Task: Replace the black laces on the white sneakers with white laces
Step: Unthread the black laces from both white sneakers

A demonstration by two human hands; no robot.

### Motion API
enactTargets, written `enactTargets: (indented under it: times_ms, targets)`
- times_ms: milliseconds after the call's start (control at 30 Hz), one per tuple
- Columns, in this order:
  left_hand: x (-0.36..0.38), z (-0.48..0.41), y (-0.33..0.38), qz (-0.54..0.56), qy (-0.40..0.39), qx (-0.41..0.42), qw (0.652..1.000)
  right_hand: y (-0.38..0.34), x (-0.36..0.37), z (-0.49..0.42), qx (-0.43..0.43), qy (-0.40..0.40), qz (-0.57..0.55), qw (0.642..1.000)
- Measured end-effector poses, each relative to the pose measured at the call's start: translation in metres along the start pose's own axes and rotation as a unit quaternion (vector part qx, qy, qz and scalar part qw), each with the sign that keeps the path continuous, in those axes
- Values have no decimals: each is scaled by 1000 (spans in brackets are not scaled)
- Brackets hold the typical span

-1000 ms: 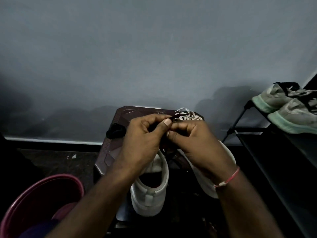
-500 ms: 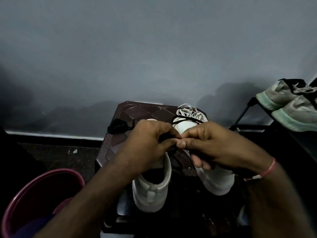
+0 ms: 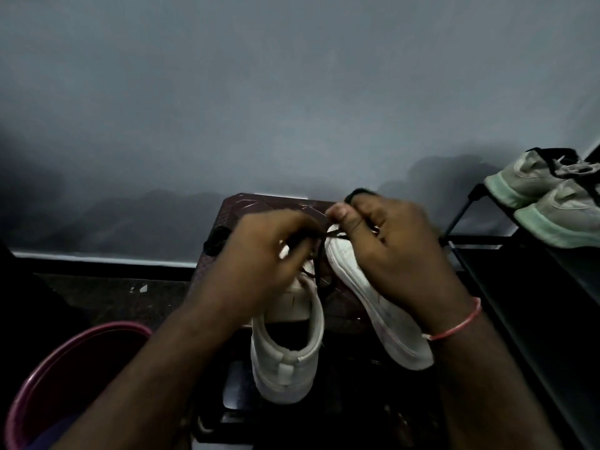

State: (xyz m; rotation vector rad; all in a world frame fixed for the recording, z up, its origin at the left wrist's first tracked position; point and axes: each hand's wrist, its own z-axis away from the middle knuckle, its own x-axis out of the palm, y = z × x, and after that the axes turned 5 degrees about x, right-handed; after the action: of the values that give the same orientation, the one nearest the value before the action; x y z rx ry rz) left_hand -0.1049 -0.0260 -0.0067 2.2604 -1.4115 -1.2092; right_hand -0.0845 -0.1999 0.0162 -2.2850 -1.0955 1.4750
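Unlacing step, frame centre: left hand (image 3: 259,258) and right hand (image 3: 393,251) each pinch-grip the black lace (image 3: 320,253). Next: draw it clear of the white sneakers (image 3: 289,355).

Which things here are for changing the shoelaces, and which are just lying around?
For the job: left hand, right hand, black lace, left white sneaker, right white sneaker.
Just lying about: pink bucket, grey-green shoes, black rack.
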Motion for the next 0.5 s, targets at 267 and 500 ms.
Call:
enactTargets:
  times_ms: [267,500]
  targets:
    - [1,2,-4,111,34,-96,989,-47,17,31,177,-368,-595,692]
    - [26,8,-13,-63,-130,-22,989,-12,19,7,-11,51,-80,995]
